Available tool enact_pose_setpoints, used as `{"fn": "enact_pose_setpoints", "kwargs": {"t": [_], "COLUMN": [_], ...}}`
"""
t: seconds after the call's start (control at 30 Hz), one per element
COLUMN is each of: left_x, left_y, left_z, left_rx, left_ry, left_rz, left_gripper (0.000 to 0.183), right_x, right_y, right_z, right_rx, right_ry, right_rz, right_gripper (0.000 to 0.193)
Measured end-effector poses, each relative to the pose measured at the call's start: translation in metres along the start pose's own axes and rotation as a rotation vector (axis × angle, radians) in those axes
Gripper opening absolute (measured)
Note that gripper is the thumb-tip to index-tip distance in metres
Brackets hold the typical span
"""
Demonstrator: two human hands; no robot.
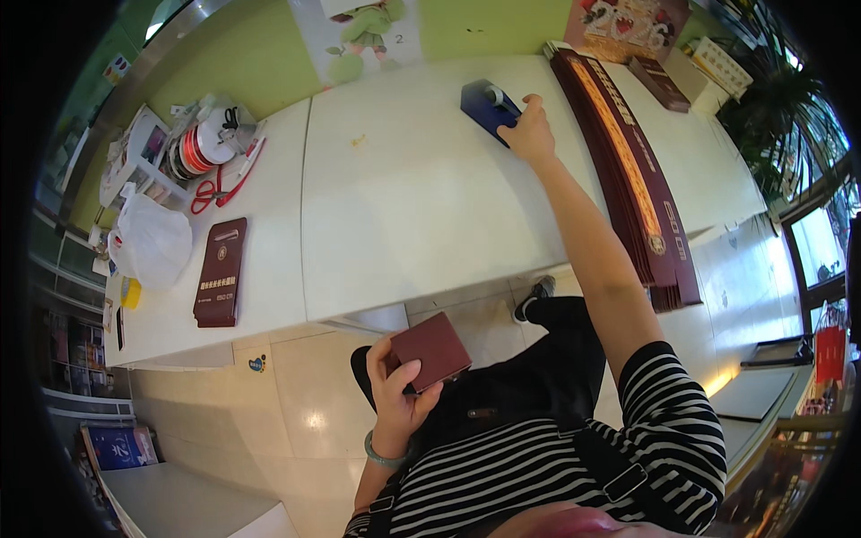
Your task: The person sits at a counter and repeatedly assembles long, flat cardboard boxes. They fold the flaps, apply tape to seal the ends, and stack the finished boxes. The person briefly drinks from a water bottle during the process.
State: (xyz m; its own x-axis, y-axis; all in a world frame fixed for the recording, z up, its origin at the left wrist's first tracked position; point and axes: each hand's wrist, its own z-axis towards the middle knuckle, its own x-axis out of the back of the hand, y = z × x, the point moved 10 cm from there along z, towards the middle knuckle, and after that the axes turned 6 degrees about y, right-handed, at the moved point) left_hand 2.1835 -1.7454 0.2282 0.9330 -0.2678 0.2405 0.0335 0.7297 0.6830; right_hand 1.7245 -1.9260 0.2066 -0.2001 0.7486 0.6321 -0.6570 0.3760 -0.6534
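My left hand (400, 394) holds a small dark red box (431, 351) over my lap, with the thumb across its near face and the fingers behind it. Out over the far part of the white table, my right hand (531, 134) is at the near end of a blue tape dispenser (480, 100). Its thumb lies against the dispenser's side and its fingers curl round the far side, partly hidden. Whether a strip of tape is between the fingertips is too small to tell.
To the right lies a stack of long dark red flattened cartons (619, 170). A pile of shorter dark red cartons (221, 273) sits at the left, near a white plastic bag (151, 235), red-handled scissors (208, 195) and ribbon rolls (193, 151). A white table (386, 215) spans the front.
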Motion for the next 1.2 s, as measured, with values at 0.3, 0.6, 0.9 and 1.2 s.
{"fn": "enact_pose_setpoints", "kwargs": {"t": [0.3, 0.6, 0.9, 1.2], "left_x": [0.003, 0.002, -0.007, -0.053], "left_y": [0.041, 0.059, 0.033, 0.028], "left_z": [-0.022, -0.031, -0.006, 0.016], "left_rx": [-0.070, -0.082, 0.023, -0.019], "left_ry": [0.029, 0.048, 0.095, 0.086], "left_rz": [-0.009, 0.023, 0.210, 0.266], "left_gripper": [0.048, 0.048, 0.051, 0.054], "right_x": [-0.004, -0.009, 0.046, 0.165], "right_y": [0.028, 0.044, 0.013, -0.093], "right_z": [-0.007, -0.044, -0.092, -0.297], "right_rx": [-0.501, -0.329, 0.043, -0.169], "right_ry": [-0.445, -0.245, -0.011, -0.657], "right_rz": [0.512, 0.877, 0.472, 1.171], "right_gripper": [0.034, 0.014, 0.019, 0.061]}}
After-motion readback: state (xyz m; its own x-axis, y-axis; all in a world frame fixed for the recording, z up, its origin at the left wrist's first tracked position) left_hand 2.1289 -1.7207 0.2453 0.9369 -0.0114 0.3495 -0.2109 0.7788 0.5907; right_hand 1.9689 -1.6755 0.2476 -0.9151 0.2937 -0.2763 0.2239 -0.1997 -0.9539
